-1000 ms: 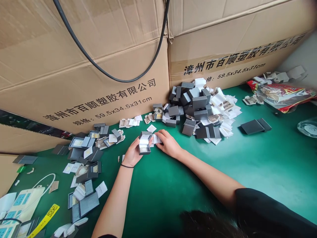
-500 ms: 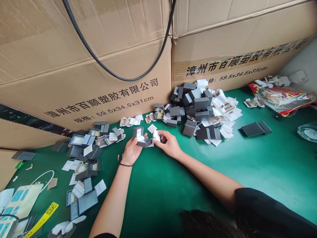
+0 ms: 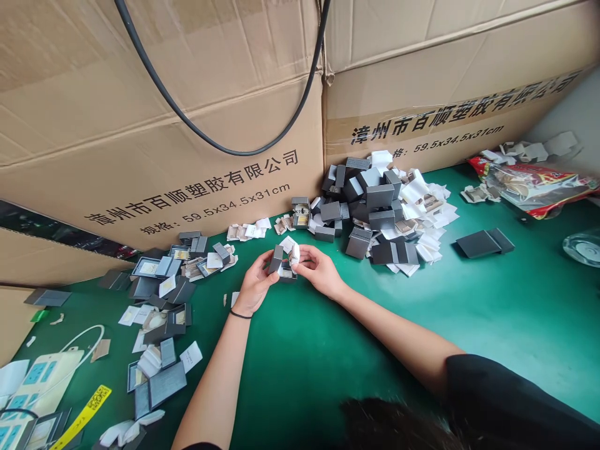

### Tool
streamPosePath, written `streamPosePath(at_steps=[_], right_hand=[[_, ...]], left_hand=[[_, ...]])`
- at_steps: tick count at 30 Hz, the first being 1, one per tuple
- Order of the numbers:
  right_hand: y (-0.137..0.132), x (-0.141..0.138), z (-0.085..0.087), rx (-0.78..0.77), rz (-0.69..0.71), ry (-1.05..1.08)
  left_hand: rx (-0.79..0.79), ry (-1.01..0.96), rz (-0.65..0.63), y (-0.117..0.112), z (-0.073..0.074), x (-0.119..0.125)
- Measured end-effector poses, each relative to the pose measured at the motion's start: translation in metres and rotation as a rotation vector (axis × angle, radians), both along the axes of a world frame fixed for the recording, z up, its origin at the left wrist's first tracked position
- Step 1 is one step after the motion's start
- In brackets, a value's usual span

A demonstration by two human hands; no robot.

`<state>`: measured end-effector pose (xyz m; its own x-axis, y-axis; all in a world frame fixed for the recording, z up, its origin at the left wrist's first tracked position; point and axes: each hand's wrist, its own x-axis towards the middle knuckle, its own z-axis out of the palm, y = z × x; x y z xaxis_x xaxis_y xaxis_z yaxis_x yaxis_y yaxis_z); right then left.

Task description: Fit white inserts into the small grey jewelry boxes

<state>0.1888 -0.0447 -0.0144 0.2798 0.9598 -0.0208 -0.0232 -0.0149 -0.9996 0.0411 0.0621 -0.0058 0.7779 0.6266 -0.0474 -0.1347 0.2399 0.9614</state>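
A small dark grey hinged box (image 3: 276,260) with its lid raised is held by my left hand (image 3: 255,284), fingers closed around its left side. My right hand (image 3: 320,271) pinches a folded white card insert (image 3: 294,254) between thumb and fingers, right at the box's open side. Whether the insert is partly inside the box, I cannot tell, as the lid and fingers cover it. A white card (image 3: 287,242) lies on the green table (image 3: 300,362) just behind the box.
Piled grey boxes (image 3: 380,197) and white inserts (image 3: 435,219) lie beyond my right hand. More opened boxes (image 3: 162,378) spread along the left, near a power strip (image 3: 42,375). Large cartons (image 3: 225,125) stand behind, with a black cable (image 3: 234,152) hanging in front. A plastic bag (image 3: 529,184) lies far right.
The grey box has shifted slightly right and turned in my left hand, so its lid now faces the white insert. My right hand keeps its pinch, and the two hands are closer together.
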Motion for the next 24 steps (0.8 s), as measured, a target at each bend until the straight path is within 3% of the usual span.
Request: streamPosePath(at_steps=[8,24], right_hand=[[0.0,-0.001,-0.011,0.022,-0.056,-0.274],[-0.002,-0.005,-0.009,0.056,-0.088,-0.418]], left_hand=[[0.105,0.029,-0.04,0.0,-0.003,-0.001],[0.212,0.055,-0.076,0.0,-0.004,0.0]])
